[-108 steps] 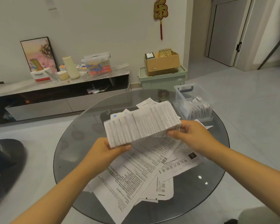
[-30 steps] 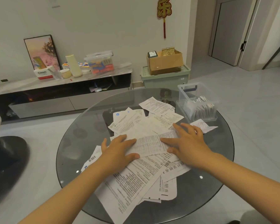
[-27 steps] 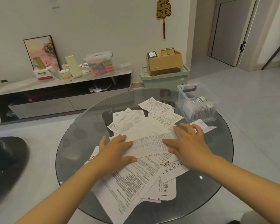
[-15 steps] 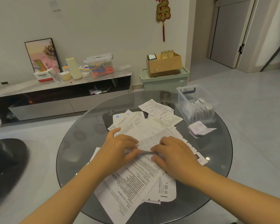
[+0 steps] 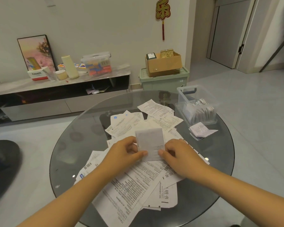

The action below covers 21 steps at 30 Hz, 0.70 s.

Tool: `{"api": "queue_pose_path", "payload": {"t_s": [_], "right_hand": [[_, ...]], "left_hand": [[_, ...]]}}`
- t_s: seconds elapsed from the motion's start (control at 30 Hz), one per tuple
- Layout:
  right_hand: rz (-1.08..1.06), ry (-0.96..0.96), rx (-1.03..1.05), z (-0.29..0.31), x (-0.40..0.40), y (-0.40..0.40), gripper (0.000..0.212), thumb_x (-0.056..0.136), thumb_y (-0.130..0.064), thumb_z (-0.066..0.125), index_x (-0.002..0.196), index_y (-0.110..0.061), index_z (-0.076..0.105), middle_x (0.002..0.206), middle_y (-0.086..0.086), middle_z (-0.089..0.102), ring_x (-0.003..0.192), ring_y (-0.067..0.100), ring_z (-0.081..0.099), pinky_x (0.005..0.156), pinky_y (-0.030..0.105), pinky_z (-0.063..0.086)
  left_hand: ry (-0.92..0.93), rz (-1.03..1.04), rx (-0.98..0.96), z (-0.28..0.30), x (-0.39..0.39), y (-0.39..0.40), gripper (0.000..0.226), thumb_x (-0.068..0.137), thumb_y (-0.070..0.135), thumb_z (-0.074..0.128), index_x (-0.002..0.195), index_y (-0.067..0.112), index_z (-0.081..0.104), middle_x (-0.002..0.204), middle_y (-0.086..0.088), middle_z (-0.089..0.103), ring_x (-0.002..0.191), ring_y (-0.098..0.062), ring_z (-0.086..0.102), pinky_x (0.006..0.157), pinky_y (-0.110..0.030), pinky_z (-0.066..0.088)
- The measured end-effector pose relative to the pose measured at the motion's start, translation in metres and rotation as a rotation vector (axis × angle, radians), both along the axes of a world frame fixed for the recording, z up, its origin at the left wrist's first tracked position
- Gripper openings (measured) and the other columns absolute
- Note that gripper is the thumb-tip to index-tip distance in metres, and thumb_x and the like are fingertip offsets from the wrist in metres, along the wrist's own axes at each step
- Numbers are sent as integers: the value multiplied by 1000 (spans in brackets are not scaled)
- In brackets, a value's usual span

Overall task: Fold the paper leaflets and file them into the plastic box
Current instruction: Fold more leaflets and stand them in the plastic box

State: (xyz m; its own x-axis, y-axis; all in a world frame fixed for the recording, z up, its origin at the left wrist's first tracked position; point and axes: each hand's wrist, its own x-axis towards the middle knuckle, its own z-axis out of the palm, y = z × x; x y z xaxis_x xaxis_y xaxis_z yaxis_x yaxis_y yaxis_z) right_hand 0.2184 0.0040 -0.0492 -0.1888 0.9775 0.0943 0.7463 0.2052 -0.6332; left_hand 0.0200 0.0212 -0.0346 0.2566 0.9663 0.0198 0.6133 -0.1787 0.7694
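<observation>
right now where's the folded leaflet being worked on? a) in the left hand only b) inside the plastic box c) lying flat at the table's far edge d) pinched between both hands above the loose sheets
d: the folded leaflet is pinched at its lower edge by the left hand and the right hand, above the loose sheets, apart from the plastic box.

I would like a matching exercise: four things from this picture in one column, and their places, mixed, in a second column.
1. small folded white leaflet
2. clear plastic box
3. brown cardboard box
4. framed pink picture

a. on the green storage bin
b. pinched by left hand and right hand
c. leaning against the wall
d. at the round glass table right edge

Pairs: 1-b, 2-d, 3-a, 4-c
</observation>
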Motion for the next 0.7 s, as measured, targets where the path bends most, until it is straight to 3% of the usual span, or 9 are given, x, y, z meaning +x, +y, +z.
{"api": "queue_pose_path", "payload": {"t_s": [0.1, 0.27, 0.53, 0.7], "right_hand": [[-44, -82, 5, -6, 0, 5, 31, 93, -41, 50, 68, -25, 43, 94, -9, 45, 99, 11, 34, 88, 24, 33], [-108, -156, 44, -11, -1, 7, 24, 87, -48, 56, 80, -27, 47, 99, -11, 42, 104, 11, 32, 86, 23, 25], [-172, -173, 25, -12, 0, 6, 28, 82, -51, 61, 92, -28, 48, 105, -11, 34, 104, 10, 27, 85, 24, 16], [-100, -167, 43, -6, -2, 4, 41, 89, -39, 57, 126, -44, 41, 133, -13, 25, 127, 13, 18, 90, 25, 11]], "left_hand": [[65, 57, -7, -5, 11, 5, 32, 82, 32, 71, 109, 32, 54, 83, 6, 67, 72, -1, 61, 68, -19, 49], [168, 52, -16, -9, 20, 6, 65, 80, 34, 73, 132, 34, 35, 86, 12, 55, 76, -3, 54, 72, -24, 48], [228, 109, -36, -12, 20, 14, 101, 71, 39, 80, 147, 33, 15, 96, 11, 52, 97, -16, 53, 95, -41, 45], [353, 93, 22, -8, 21, 16, 98, 71, 41, 78, 147, 33, 17, 119, 7, 40, 117, -16, 40, 107, -39, 32]]}}
